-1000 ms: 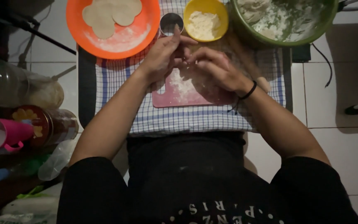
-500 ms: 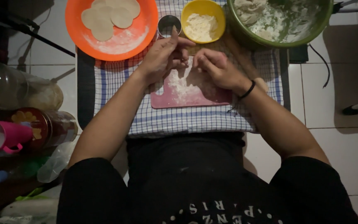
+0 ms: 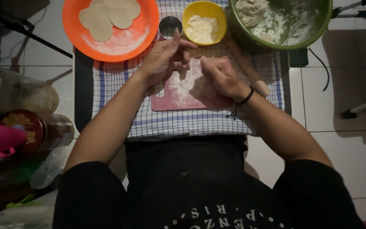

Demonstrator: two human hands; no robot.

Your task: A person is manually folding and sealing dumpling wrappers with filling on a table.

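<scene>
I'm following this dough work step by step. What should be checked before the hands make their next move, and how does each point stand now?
1. Floured pink cutting board lies flat on the checked cloth: ok.
2. Left hand and right hand both over the board: ok.
3. What the fingers pinch between them: cannot tell.
4. Yellow bowl of flour close above the hands: ok.
5. Orange plate with flat dough rounds has bare room left: ok.
6. Small metal cup upright beside the left hand: ok.
</scene>
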